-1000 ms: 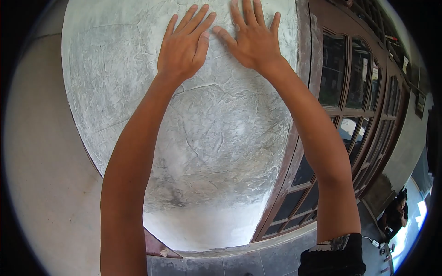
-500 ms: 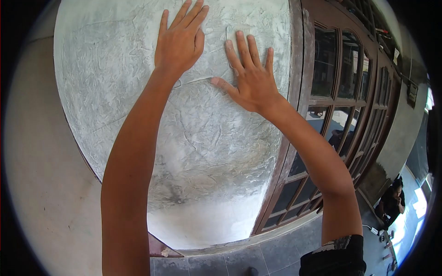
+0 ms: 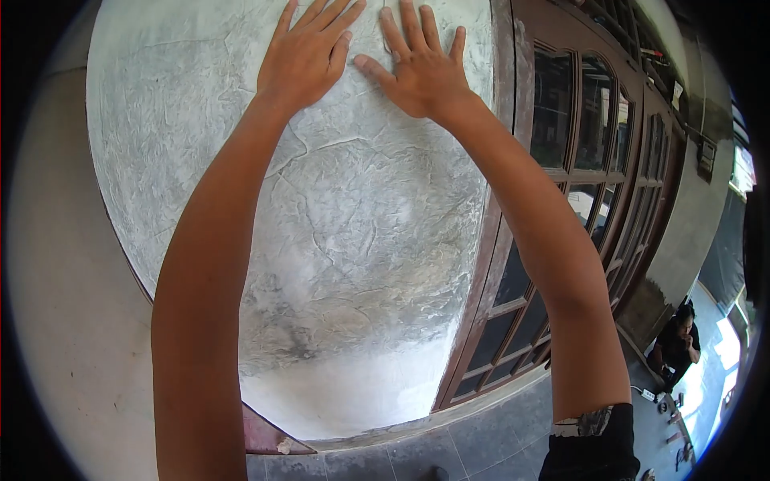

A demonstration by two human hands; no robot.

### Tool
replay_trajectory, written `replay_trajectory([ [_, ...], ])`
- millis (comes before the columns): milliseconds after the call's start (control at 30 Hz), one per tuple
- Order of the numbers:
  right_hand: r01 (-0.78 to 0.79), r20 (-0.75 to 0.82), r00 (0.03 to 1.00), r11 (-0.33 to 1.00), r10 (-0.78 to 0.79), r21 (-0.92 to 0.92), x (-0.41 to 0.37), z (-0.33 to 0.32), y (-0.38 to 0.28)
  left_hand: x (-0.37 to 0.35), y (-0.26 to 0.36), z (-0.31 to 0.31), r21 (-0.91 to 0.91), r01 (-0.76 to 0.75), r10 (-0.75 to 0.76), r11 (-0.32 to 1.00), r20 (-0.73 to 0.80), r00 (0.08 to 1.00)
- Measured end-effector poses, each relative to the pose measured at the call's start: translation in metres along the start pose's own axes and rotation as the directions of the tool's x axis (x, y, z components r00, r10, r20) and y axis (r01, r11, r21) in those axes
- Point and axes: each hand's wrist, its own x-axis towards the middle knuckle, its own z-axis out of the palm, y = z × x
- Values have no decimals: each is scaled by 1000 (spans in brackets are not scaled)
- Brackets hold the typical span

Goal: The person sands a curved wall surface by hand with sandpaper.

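Observation:
A grey-and-white mottled wall surface [image 3: 353,216], rough and crossed by raised creases, stands upright in front of me. My left hand [image 3: 301,64] lies flat against its upper part, fingers stretched out and pointing up. To the right, my right hand [image 3: 425,78] also rests palm-down on the surface, its fingers spread and its thumb pointing toward the left hand. Neither hand shows anything held. What lies under the palms is hidden. Lower down, the surface turns to a smooth white band [image 3: 353,393].
A brown wooden door with glass panes [image 3: 589,112] adjoins the surface on the right. A plain wall [image 3: 72,305] is at left. Grey floor tiles [image 3: 417,457] run below. At far right a person in dark clothes [image 3: 678,345] sits near a white power strip [image 3: 644,394] and small items.
Both hands have slid higher in view, the right more than the left, showing more of the creased surface beneath. The camera view has shifted slightly.

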Motion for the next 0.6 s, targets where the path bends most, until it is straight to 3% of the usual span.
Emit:
replay_trajectory([
  [67, -112, 190, 977, 992, 98, 65, 29, -24, -8, -1, -2, 0, -29, 25, -25, 999, 1, 1000],
  [167, -17, 55, 998, 999, 14, 50, -25, -10, -14, -3, -4, -2, -69, 0, -3, 998, -44, 999],
  [267, 73, 166, 983, 997, -76, 26, -79, -23, -27, -5, -2, -1, -39, 7, -9, 999, -73, 997],
  [367, 30, 27, 999, 1000, -30, -8, -10, -6, 1, -1, 2, 0, -47, 15, -18, 999, -84, 996],
  [400, -16, 31, 999, 997, 14, 70, 15, -2, 8, -2, 1, -1, -52, 20, -24, 998, -83, 996],
  [467, -135, 283, 951, 991, 128, 4, 27, -44, -12, -2, 0, -1, -54, 26, -31, 998, -80, 996],
  [500, -134, 283, 951, 991, 126, 7, 8, -38, -16, -2, -2, -1, -56, 18, -23, 998, -83, 996],
  [567, 10, 104, 994, 999, -15, 51, -48, -17, -24, -4, -2, -1, -62, 6, -11, 998, -79, 997],
  [600, 11, 231, 973, 997, -27, 72, -69, -31, -34, -4, -1, -1, -61, 9, -14, 998, -83, 996],
])
